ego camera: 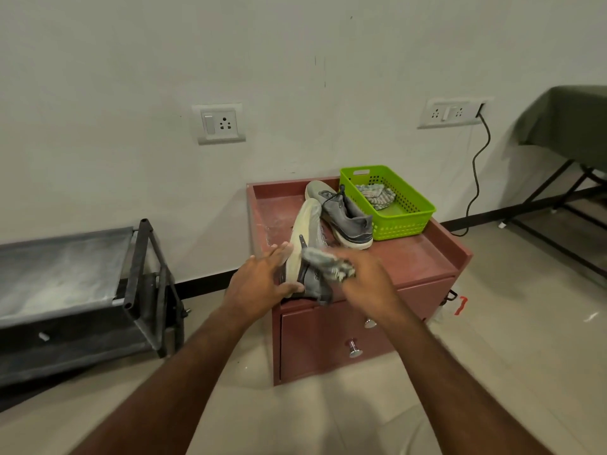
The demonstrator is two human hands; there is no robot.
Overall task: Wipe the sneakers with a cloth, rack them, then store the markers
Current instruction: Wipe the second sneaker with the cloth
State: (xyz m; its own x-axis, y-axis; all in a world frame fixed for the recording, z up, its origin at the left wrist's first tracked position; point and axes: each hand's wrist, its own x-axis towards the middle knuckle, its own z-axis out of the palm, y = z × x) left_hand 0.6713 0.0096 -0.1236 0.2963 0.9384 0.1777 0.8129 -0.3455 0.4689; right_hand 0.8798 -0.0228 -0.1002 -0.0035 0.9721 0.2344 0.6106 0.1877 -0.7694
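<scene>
Left hand (254,285) steadies the near sneaker (303,247), which is tipped on its side with the pale sole facing left. Thumb hooked under the heel end, fingers straight along the sole; grip grasping the sneaker. Right hand (364,274) has its grip clenched round a bunched grey cloth (323,262), pressed against the sneaker's upper near the heel. That hand and the cloth are motion-blurred. Sneaker heel hangs over the front edge of the reddish cabinet worktop (410,257). Second sneaker (345,215) sits upright just behind, toe toward the wall, touching the first. Green basket (404,221) at back right of the worktop, beside the second sneaker, with another striped rag (376,197) inside. Black shoe rack (141,284) on the floor to the left, well apart from the cabinet. Markers not visible.
</scene>
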